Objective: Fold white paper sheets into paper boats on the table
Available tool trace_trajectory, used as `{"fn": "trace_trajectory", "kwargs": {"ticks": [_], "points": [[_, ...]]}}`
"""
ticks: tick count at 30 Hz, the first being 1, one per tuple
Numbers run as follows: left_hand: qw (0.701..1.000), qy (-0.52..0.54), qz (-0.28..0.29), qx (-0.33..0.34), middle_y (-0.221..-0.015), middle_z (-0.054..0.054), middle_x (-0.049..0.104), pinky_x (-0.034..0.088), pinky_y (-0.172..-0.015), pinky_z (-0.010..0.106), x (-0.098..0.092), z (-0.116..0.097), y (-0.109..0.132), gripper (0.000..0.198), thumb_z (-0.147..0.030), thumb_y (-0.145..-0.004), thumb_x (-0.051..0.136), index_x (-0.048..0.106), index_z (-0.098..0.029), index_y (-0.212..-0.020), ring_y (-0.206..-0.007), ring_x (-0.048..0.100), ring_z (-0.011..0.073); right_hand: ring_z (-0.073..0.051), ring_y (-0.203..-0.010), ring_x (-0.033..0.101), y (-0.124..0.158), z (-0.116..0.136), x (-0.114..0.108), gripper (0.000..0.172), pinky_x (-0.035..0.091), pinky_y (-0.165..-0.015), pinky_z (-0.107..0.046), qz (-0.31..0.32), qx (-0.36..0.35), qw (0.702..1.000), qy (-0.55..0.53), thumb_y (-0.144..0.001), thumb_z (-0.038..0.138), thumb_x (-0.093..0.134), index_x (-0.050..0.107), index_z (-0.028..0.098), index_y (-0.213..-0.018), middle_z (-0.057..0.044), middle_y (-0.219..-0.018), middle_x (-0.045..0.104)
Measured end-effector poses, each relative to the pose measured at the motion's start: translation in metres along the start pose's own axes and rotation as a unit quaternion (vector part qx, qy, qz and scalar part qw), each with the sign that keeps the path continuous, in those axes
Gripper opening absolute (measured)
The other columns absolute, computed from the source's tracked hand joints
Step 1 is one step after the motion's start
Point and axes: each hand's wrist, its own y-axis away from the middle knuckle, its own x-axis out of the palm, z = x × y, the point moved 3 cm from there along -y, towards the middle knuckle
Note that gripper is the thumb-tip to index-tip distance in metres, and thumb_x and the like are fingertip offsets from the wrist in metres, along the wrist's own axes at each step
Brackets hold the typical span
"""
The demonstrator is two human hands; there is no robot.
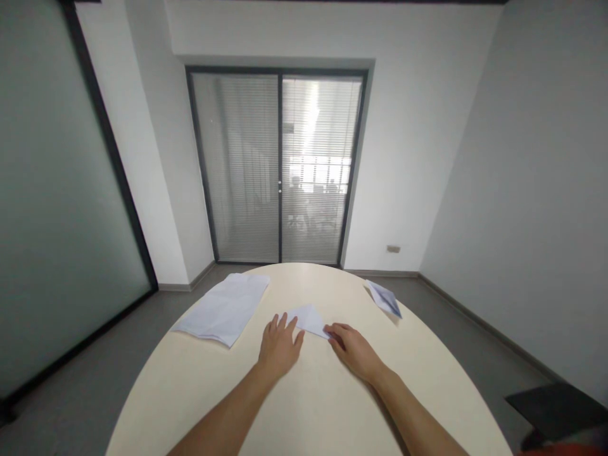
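Note:
A white sheet of paper (pixel 308 317), folded to a roughly triangular shape, lies flat on the pale table between my hands. My left hand (pixel 280 345) rests at its left side, fingers spread, the fingertips covering that corner. At the right corner, my right hand (pixel 350 346) has its thumb and fingers closed together on the paper's edge. Beyond my right hand, near the table's right edge, sits another folded piece of paper (pixel 384 297), partly raised with a shaded side.
A stack of white paper sheets (pixel 228 309) lies at the table's left, reaching its rim. The round table (pixel 304 405) has a curved edge. A dark chair (pixel 558 408) stands at the lower right. Glass doors with blinds (pixel 280 164) are behind the table.

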Motion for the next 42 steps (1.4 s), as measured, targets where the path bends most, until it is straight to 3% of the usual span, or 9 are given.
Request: {"fn": "trace_trajectory", "kwargs": {"ticks": [7,13,19,24,28,32,37,42], "points": [[1.000,0.003,0.017,-0.007,-0.150,0.010,0.043,0.025,-0.113,0.049,0.003,0.005,0.000,0.054,-0.052,-0.095,0.038,0.053,-0.023,-0.138,-0.140,0.032,0.0331,-0.023,-0.131,0.049,0.002,0.009,-0.004,0.033,0.041,-0.108,-0.039,0.041,-0.024,0.999,-0.007,-0.090,0.029,0.048,0.071,0.024,-0.113,-0.004,-0.128,0.066],[0.999,0.013,0.022,-0.022,-0.151,0.011,0.040,0.021,-0.114,0.052,0.005,0.006,0.000,0.062,-0.060,-0.089,0.045,0.052,-0.022,-0.137,-0.142,0.027,0.0338,-0.025,-0.136,0.044,0.004,0.021,-0.009,0.031,0.038,-0.112,-0.042,0.056,-0.067,0.996,-0.017,-0.089,0.030,0.050,0.074,0.022,-0.107,-0.006,-0.128,0.065],[0.999,0.022,0.034,-0.024,-0.152,0.011,0.038,0.016,-0.116,0.053,0.004,0.007,0.001,0.072,-0.068,-0.087,0.042,0.050,-0.020,-0.139,-0.144,0.024,0.0334,-0.024,-0.122,0.059,0.005,0.030,-0.006,0.028,0.031,-0.115,-0.046,0.073,-0.118,0.988,-0.067,-0.090,0.028,0.052,0.075,0.021,-0.105,-0.008,-0.115,0.072],[0.999,0.028,0.036,-0.022,-0.153,0.012,0.037,0.014,-0.116,0.053,0.007,0.006,0.000,0.076,-0.072,-0.084,0.043,0.049,-0.020,-0.140,-0.144,0.024,0.0339,-0.026,-0.119,0.058,0.005,0.020,0.000,0.024,0.047,-0.100,-0.040,0.020,-0.092,0.993,-0.076,-0.084,0.023,0.057,0.077,0.023,-0.098,-0.009,-0.120,0.069],[0.999,0.027,0.038,-0.025,-0.153,0.011,0.037,0.014,-0.116,0.052,0.008,0.004,0.001,0.075,-0.071,-0.084,0.043,0.049,-0.021,-0.139,-0.144,0.023,0.0331,-0.021,-0.103,0.063,0.006,0.015,0.004,0.027,0.052,-0.085,-0.030,0.039,-0.081,0.992,-0.090,-0.084,0.019,0.054,0.078,0.023,-0.096,-0.009,-0.119,0.065],[0.999,0.027,0.037,-0.029,-0.153,0.010,0.037,0.014,-0.117,0.050,0.006,0.003,0.001,0.074,-0.070,-0.084,0.043,0.051,-0.022,-0.139,-0.144,0.023,0.0322,-0.023,-0.109,0.059,0.006,0.012,0.002,0.025,0.049,-0.091,-0.031,0.035,-0.076,0.993,-0.083,-0.084,0.025,0.059,0.077,0.024,-0.100,-0.009,-0.120,0.063],[0.998,0.027,0.043,-0.031,-0.152,0.010,0.038,0.017,-0.116,0.048,0.004,0.002,0.000,0.073,-0.068,-0.084,0.045,0.051,-0.021,-0.139,-0.143,0.026,0.0327,-0.021,-0.100,0.064,0.003,0.010,0.001,0.025,0.051,-0.085,-0.030,0.069,-0.057,0.994,-0.067,-0.087,0.033,0.058,0.077,0.027,-0.102,-0.008,-0.120,0.066],[0.999,0.018,0.026,-0.024,-0.148,0.012,0.044,0.019,-0.114,0.047,-0.002,-0.001,0.002,0.066,-0.064,-0.086,0.046,0.055,-0.021,-0.135,-0.138,0.032,0.0337,-0.024,-0.120,0.058,0.006,0.012,-0.007,0.029,0.043,-0.103,-0.036,0.092,-0.052,0.994,-0.022,-0.089,0.037,0.055,0.075,0.027,-0.107,-0.005,-0.120,0.071]]}}
